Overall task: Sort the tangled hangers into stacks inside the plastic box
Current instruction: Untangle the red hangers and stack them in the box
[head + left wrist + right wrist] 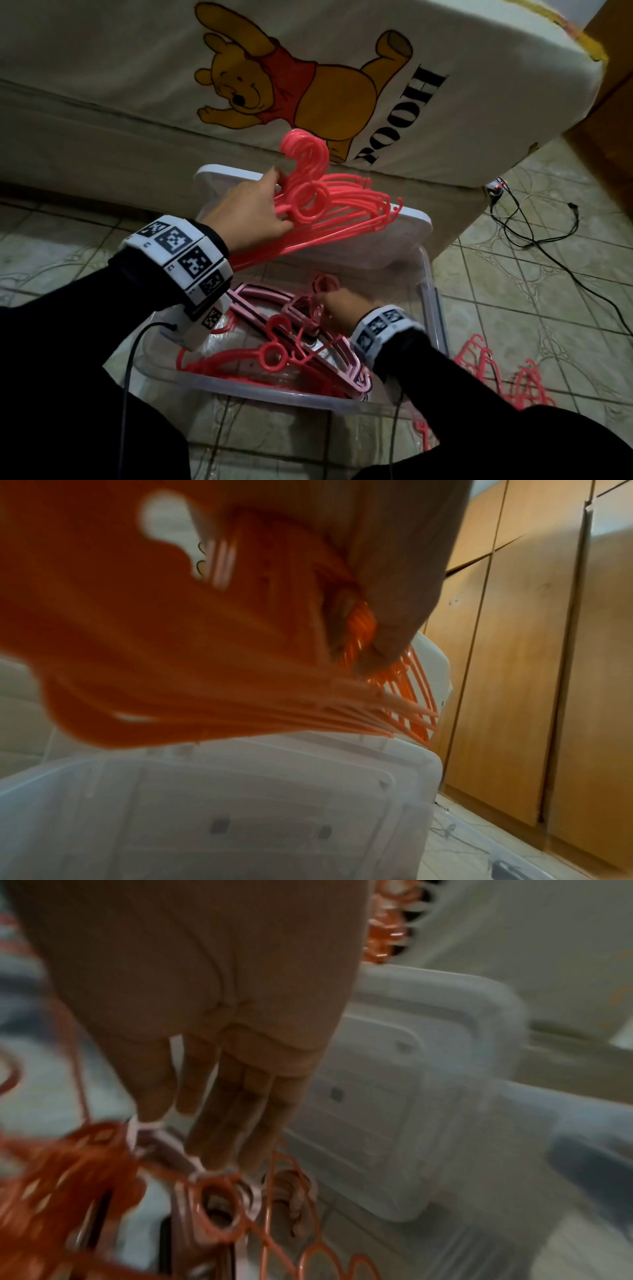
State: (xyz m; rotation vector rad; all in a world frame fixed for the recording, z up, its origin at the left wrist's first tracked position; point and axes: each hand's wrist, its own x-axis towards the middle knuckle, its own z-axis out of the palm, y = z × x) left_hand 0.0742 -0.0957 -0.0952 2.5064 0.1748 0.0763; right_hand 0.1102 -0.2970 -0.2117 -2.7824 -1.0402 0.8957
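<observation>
The left hand (250, 209) is raised, fingers and thumb curled around a bundle of hangers (329, 209), while the right hand (342, 306) reaches lower, fingers extended downward and close together, both arms in dark sleeves with marker bands at the wrists.

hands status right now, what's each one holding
Left hand: grips a bundle of coral-red plastic hangers.
Right hand: fingers straight, touching pale pink plastic hangers, gripping nothing.

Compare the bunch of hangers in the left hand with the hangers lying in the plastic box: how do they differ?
The held bunch is all coral red, aligned and lifted above the box by the left hand. The hangers in the box mix coral red with pale pink, lie crossed and tangled, under the right hand. Both are plastic hangers with hooks.
</observation>
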